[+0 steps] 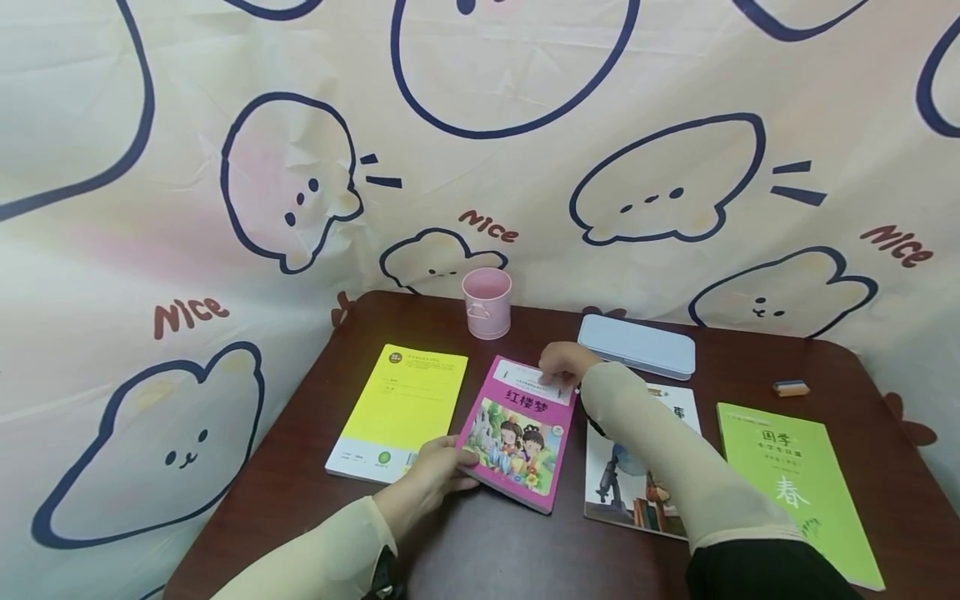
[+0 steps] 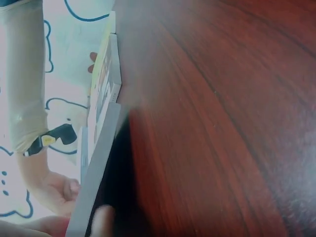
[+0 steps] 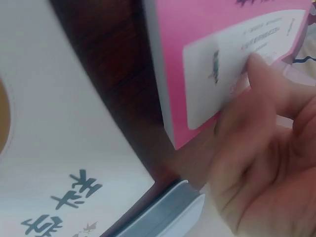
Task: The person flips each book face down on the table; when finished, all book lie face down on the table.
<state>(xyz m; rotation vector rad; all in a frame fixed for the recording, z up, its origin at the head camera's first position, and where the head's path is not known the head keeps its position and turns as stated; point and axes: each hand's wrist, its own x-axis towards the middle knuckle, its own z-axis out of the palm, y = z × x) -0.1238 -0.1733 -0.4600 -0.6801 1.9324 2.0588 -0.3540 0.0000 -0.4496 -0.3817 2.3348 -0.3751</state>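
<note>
The pink book (image 1: pixel 519 433) lies on the brown table (image 1: pixel 750 367) between the yellow notebook (image 1: pixel 401 410) at its 9 o'clock and a white book (image 1: pixel 637 467) at its 3 o'clock, with the left hand (image 1: pixel 435 479) pinching its near corner at 7 o'clock and the right hand (image 1: pixel 566 364) pinching its far corner at 1 o'clock, thumb (image 3: pixel 259 74) on the cover. To move it cleanly, I judge both hands should lift together and keep it level. It should also stay clear of the pink cup (image 1: pixel 487 302) at 12 o'clock and the blue pencil case (image 1: pixel 636 346) just behind the right hand.
</note>
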